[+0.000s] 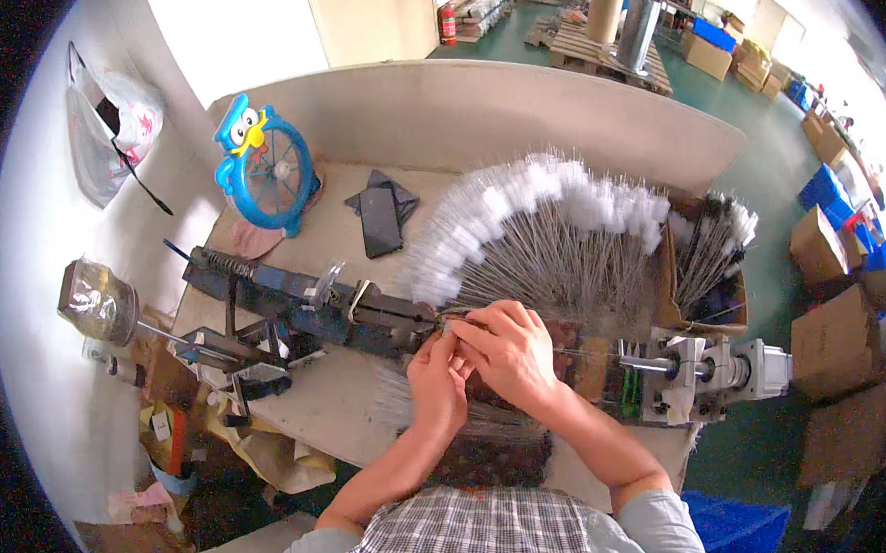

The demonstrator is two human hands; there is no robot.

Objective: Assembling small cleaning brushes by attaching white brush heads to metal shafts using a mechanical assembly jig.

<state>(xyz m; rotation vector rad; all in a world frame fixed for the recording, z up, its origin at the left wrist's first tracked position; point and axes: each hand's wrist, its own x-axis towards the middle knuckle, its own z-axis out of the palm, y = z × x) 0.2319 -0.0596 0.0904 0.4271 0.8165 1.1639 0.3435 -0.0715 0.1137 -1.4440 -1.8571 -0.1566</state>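
Close together at the right end of a long dark metal machine [304,304], my left hand [438,379] and my right hand [512,351] have their fingers pinched. What lies between the fingertips is too small to make out. From beside my right hand a thin wire [585,353] seems to run toward a metal spindle [653,363] with a motor on the right. Just beyond my hands spreads a large fan of wire brushes [551,241] with white bristle tips. Under my wrists is a dark reddish-brown pad [482,453], partly hidden by my arms.
A cardboard box [672,294] at the right holds more brushes, some dark. Toward the back left stand a blue cartoon-shaped fan [279,175] and a dark phone [381,220]. A low partition [514,103] rims the table's far side. Cartons [837,341] are stacked on the floor at right.
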